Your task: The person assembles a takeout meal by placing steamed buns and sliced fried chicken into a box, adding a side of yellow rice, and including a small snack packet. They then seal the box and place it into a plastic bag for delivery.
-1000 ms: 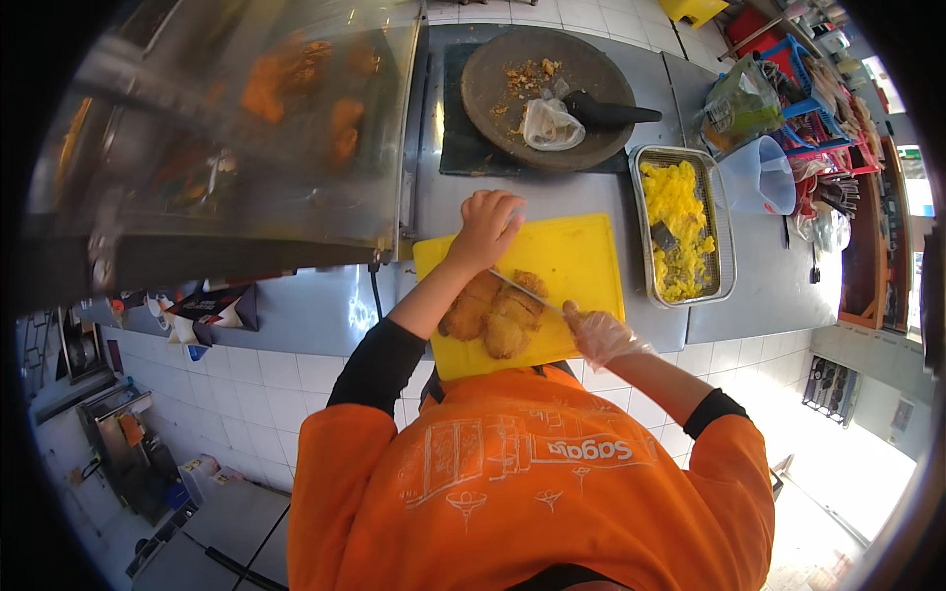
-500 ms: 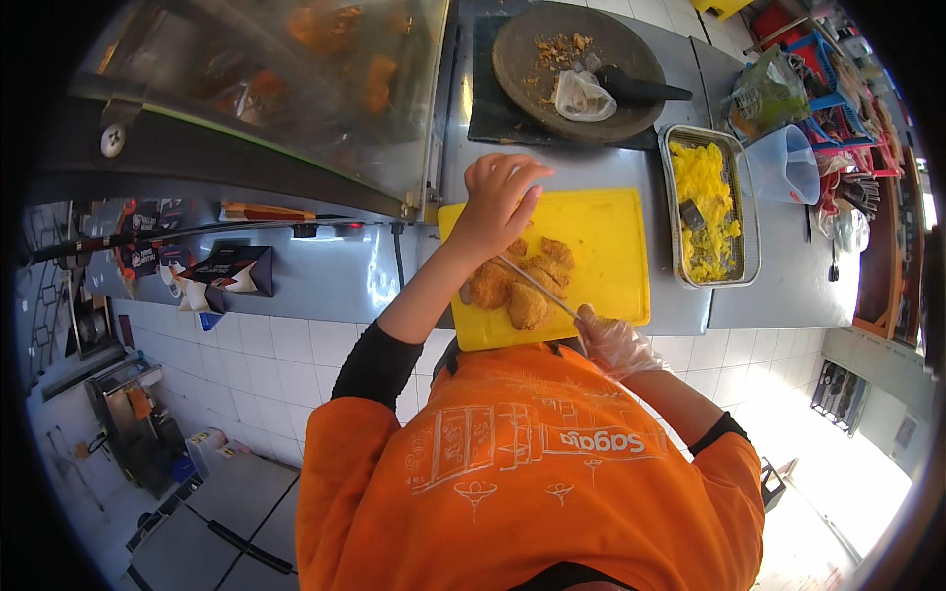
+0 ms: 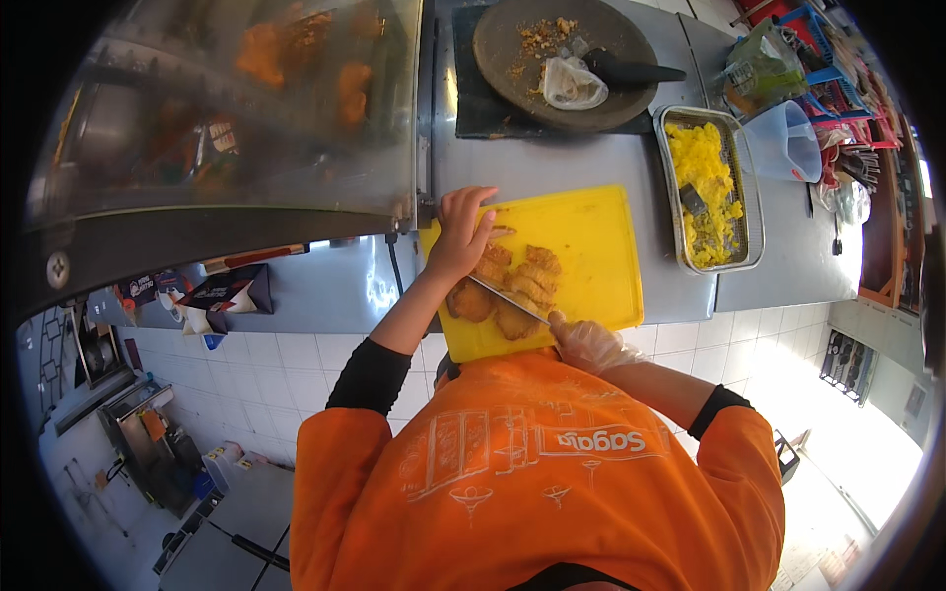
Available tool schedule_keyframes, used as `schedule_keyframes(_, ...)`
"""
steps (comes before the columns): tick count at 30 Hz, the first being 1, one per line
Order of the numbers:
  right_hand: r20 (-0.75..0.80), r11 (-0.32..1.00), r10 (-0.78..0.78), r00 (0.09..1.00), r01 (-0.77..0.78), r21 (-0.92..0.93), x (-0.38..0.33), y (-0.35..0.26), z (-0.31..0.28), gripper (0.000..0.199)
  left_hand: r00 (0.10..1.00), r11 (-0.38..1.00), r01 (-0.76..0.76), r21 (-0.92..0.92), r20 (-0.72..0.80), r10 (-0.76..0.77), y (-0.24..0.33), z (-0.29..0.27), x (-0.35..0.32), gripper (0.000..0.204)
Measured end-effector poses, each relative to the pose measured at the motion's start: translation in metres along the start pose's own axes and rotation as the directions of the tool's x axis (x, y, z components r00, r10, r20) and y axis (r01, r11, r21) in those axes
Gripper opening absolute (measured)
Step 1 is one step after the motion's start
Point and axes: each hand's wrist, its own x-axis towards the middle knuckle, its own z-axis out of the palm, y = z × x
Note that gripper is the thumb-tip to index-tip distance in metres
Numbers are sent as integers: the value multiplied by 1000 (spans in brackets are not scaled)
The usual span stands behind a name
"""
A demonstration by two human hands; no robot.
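Several pieces of golden fried breaded chicken (image 3: 530, 281) lie on a yellow cutting board (image 3: 596, 236). My right hand (image 3: 589, 345), in a clear plastic glove, grips a knife (image 3: 507, 298) by its handle. The blade slants to the far left and rests across the chicken, between a rounded piece on the near left and cut pieces beyond. My bare left hand (image 3: 463, 234) is over the board's left edge, just past the blade's far end. Its fingers are bent but apart from the thumb, close to the chicken's far end; its palm is hidden.
Beyond the board stands a stone mortar (image 3: 503, 64) with crumbs, a plastic bag and a dark pestle. To the right are a metal basket tray (image 3: 757, 241) of yellow food and a clear plastic jug (image 3: 783, 143). A glass display case (image 3: 246, 187) borders the left.
My left hand has come down and left, its fingers less spread. The knife has moved left over the chicken with my right hand, and the whole view has shifted slightly.
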Motion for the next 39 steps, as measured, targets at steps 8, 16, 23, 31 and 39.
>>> schedule_keyframes(8, -116, 995, -40, 992, 29, -95, 6, 1, 6, 44, 992, 992, -115, 53, -36, 117, -1, 1, -4, 26)
schedule_keyframes(16, -245, 999, 8, 970, -16, -29, -11, 19, 10, 36, 961, 958, -256, 125, -76, 267, 36, -11, 39, 28)
schedule_keyframes(23, -592, 945, -287, 753, 322, -48, 15, 15, 79, 23, 976, 964, -211, 165, -14, 216, 41, -24, 4, 30)
schedule_keyframes(31, -235, 933, 96, 967, -5, 361, 12, 36, 89, 32, 968, 961, -248, 126, 4, 249, 40, -23, 8, 33)
schedule_keyframes(39, -280, 976, 29, 959, 33, 215, 31, 30, 105, 28, 984, 982, -174, 75, 49, 171, 10, -4, 2, 32)
